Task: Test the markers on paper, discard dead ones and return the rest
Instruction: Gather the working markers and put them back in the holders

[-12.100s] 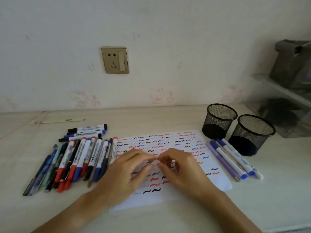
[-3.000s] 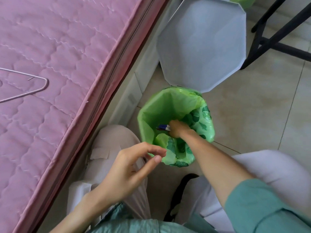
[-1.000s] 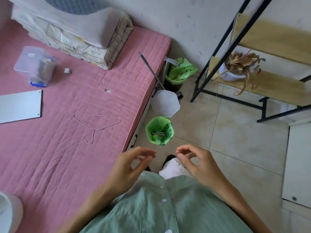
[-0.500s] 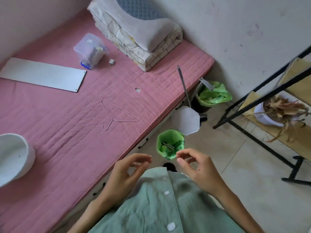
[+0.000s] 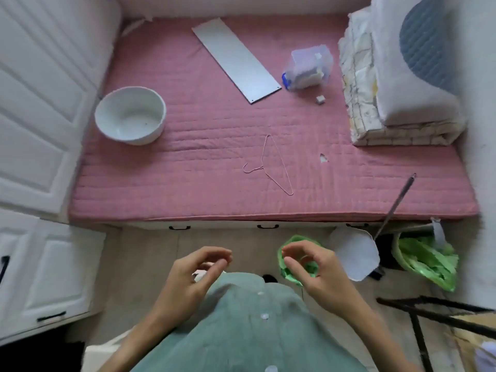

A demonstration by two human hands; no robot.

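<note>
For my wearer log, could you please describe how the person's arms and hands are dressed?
Both forearms are bare: no sleeves reach the left hand or the right hand. No rings, watch or gloves show. The torso wears a pale green shirt with white buttons.

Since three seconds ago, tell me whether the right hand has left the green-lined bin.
Yes. The right hand is out of the green-lined bin, raised above it near the shirt, holding nothing.

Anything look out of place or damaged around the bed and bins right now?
Yes. A white bin lid lies off on the floor beside the green-lined bin. The pink mattress cover has a small tear, and a wire hanger lies loose on it.
</note>
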